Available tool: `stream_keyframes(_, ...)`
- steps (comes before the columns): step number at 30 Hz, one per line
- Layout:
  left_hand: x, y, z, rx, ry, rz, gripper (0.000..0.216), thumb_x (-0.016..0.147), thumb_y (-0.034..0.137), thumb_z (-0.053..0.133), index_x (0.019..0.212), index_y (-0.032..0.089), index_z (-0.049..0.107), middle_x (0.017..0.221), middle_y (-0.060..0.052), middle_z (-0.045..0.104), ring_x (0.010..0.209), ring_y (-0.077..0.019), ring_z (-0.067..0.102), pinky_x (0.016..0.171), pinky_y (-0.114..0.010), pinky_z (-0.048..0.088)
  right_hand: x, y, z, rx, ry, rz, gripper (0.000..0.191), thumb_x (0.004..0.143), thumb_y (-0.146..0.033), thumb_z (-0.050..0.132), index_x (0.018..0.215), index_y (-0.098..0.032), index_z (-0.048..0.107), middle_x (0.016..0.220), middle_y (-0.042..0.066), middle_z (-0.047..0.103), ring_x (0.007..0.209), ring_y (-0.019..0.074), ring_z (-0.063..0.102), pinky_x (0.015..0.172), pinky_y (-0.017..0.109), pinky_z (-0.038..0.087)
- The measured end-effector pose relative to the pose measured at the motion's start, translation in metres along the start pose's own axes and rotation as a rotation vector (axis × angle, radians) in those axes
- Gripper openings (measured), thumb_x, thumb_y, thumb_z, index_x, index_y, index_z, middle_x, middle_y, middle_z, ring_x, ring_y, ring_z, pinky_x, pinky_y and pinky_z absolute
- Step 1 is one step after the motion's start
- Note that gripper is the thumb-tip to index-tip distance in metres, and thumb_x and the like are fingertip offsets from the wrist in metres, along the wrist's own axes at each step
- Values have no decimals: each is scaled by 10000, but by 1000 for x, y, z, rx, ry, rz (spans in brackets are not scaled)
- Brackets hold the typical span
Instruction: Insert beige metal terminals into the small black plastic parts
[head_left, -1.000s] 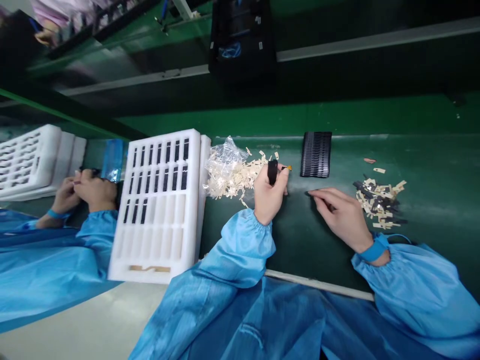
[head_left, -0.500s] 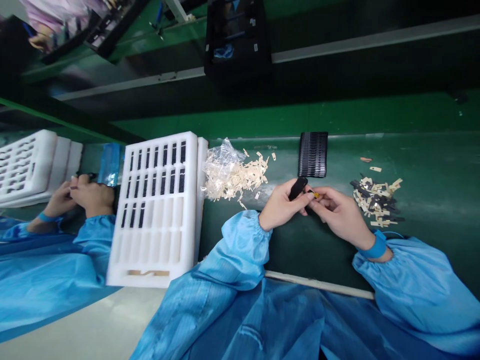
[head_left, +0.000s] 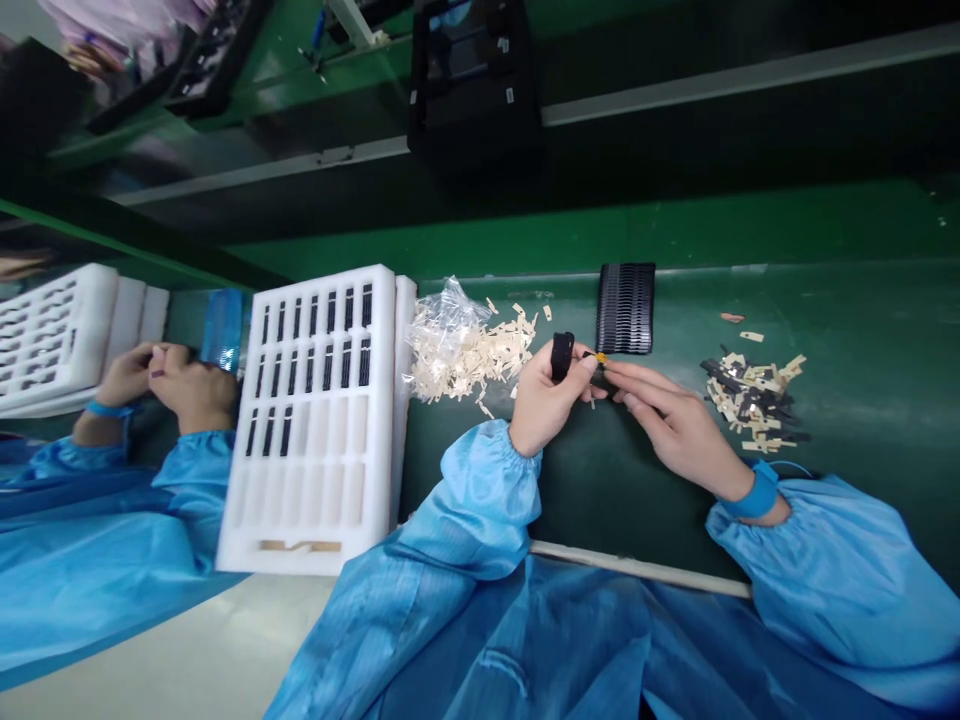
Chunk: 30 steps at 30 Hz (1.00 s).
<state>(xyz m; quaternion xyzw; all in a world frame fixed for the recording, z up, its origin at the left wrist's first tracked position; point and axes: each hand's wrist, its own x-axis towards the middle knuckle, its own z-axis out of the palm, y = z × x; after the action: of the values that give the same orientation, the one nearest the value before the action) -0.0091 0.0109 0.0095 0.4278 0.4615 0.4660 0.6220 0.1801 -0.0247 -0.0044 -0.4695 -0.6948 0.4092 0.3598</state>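
One black part [head_left: 562, 356], partly behind left fingers [head_left: 579, 378]

Your left hand [head_left: 549, 395] covers part of the black strip [head_left: 562, 356] it grips, and the orange bit [head_left: 601, 358] at your fingertips is too small to identify. You can't tell whether your right hand [head_left: 671, 420] pinches anything. Toward the counter's [head_left: 862, 350] left end, a co-worker's hands [head_left: 191, 392] hide what's between them, and the frame cuts off a white rack [head_left: 88, 340]. Above the back edge, a black box [head_left: 476, 115] is cropped.

own hands [head_left: 544, 402]: 2 | near-tray filled slots [head_left: 346, 363]: 17 | black stack [head_left: 625, 309]: 1 | piles [head_left: 480, 360]: 2 (1 mixed)
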Motion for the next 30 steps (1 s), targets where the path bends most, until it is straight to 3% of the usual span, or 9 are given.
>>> stream_keyframes(4,-3,-4,5,54,-140,-88,417,843,542,751,927,167,588,590,58,567,576,-113,632,669,-268,571,0,-2,-6,116,190,216,281,1025,-402,558,1100,-211,750,969,71,760,727,166,678,685,322,562)
stream_keyframes(7,-8,-9,6,316,-166,35,330,894,494,704,923,175,624,591,61,519,564,-97,558,659,-250,520,1,-7,-14,186,217,364,358,981,-510,608,872,-190,726,543,-18,571,492,126,515,507,270,428)
stream_keyframes(11,-9,-14,-4,750,-143,412,197,937,408,661,946,215,699,725,-14,644,676,-142,590,744,-286,496,4,-12,-22,251,90,461,454,940,-605,625,780,-186,693,466,-35,486,453,108,430,478,259,349)
stream_keyframes(16,-6,-16,-13,812,-324,511,241,972,446,603,977,227,703,884,-75,730,809,-193,670,842,-330,507,5,-6,-23,445,-22,575,419,837,-590,747,776,-184,668,535,-50,474,446,73,350,434,236,234)
stream_keyframes(18,-6,-14,-11,792,-328,471,278,962,485,616,992,219,693,882,-75,721,822,-196,676,855,-332,505,4,-2,-23,503,18,588,377,798,-536,800,771,-185,667,576,-45,498,455,68,356,430,230,230)
stream_keyframes(21,-8,-11,-3,690,-327,281,381,978,553,573,1053,188,652,824,-58,685,794,-187,674,835,-329,505,4,5,-24,506,252,523,278,817,-445,808,802,-196,687,633,-28,563,481,75,399,449,231,271)
stream_keyframes(26,-6,-14,5,211,-730,-209,570,1000,689,388,1012,159,599,727,-19,611,779,-164,700,768,-295,527,4,12,-24,490,463,388,196,894,-400,747,929,-208,723,875,28,693,509,77,452,460,246,321)
stream_keyframes(28,2,-18,-3,206,-640,-234,560,965,704,466,997,159,591,771,-40,659,794,-157,690,773,-292,531,4,13,-23,482,456,371,191,912,-399,726,947,-212,714,870,25,684,509,81,458,456,246,324)
stream_keyframes(30,14,-18,-17,252,-332,-174,505,979,661,484,991,165,578,772,-36,670,765,-139,672,764,-285,537,3,13,-22,465,446,359,190,923,-402,709,953,-215,706,862,22,676,514,86,461,455,247,325)
